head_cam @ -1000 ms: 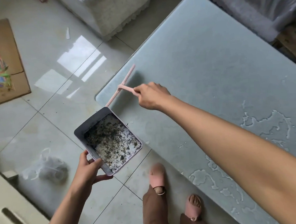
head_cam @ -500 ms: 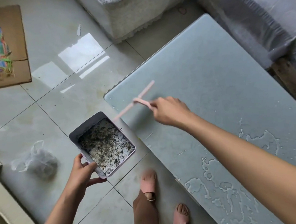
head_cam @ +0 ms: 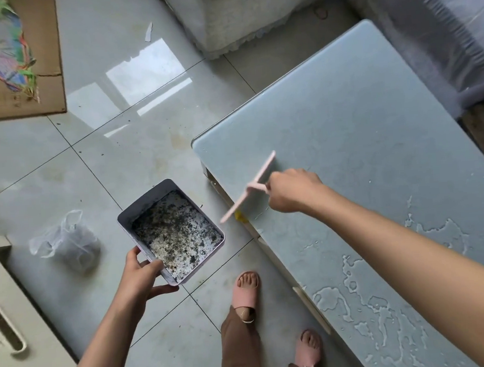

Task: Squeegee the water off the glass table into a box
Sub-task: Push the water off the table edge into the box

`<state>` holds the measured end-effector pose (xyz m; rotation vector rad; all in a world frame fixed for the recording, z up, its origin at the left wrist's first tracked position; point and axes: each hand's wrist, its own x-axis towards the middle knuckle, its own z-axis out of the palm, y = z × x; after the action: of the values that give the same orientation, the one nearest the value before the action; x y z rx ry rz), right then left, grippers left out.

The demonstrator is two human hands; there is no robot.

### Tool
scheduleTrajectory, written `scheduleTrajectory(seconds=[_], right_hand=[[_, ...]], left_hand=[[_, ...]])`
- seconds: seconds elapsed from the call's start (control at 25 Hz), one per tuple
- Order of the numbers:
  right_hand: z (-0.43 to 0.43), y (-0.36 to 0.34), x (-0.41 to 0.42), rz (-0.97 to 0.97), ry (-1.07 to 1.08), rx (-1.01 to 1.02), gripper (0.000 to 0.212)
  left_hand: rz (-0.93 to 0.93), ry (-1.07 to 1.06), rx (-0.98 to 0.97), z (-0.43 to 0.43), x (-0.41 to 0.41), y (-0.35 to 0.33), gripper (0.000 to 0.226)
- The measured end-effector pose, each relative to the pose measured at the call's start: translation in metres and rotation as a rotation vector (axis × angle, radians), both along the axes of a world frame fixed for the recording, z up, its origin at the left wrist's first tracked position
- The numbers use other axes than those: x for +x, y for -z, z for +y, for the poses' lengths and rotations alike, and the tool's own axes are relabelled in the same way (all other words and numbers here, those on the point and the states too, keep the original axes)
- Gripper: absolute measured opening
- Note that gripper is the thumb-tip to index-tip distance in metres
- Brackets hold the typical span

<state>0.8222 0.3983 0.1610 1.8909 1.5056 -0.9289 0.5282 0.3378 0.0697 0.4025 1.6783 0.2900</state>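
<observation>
My right hand grips the handle of a pink squeegee over the near left part of the glass table. Its blade runs diagonally, with the lower end just past the table's left edge. My left hand holds a pale rectangular box by its near corner, out over the floor to the left of the table and apart from it. Dark wet specks cover the box's bottom. Puddles of water lie on the glass nearer to me, along the right.
A tied plastic bag lies on the tiled floor left of the box. Flattened cardboard with coloured paper is at top left. White covered furniture stands beyond the table, a beige unit at lower left. My sandalled feet stand by the table's edge.
The squeegee has come off the table's far left corner and moved nearer along the left edge. The box has dropped away from the table edge, lower and to the left.
</observation>
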Motion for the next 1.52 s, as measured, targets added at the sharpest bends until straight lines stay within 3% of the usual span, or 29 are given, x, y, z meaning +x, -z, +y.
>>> scheduleTrajectory(seconds=[0.32, 0.68, 0.92, 1.04, 1.32, 1.52], right_hand=[[0.056, 0.023, -0.036, 0.091, 0.032, 0.218, 0.038], [-0.101, 0.000, 0.026, 0.004, 0.047, -0.063, 0.027], [-0.068, 0.012, -0.003, 0.023, -0.073, 0.187, 0.026], [-0.069, 0.029, -0.012, 0.040, -0.074, 0.173, 0.026], [-0.199, -0.005, 0.060, -0.076, 0.088, -0.066, 0.030], [-0.163, -0.007, 0.054, -0.028, 0.037, 0.116, 0.028]], left_hand=[[-0.019, -0.016, 0.007, -0.013, -0.003, 0.007, 0.056], [-0.024, -0.023, -0.028, -0.031, -0.005, 0.013, 0.057], [-0.025, 0.027, -0.025, -0.029, 0.002, 0.015, 0.059], [-0.016, 0.034, -0.023, -0.028, 0.004, 0.015, 0.058], [-0.027, 0.085, -0.041, -0.030, 0.013, 0.015, 0.058], [-0.049, 0.133, -0.048, -0.034, 0.030, 0.022, 0.058]])
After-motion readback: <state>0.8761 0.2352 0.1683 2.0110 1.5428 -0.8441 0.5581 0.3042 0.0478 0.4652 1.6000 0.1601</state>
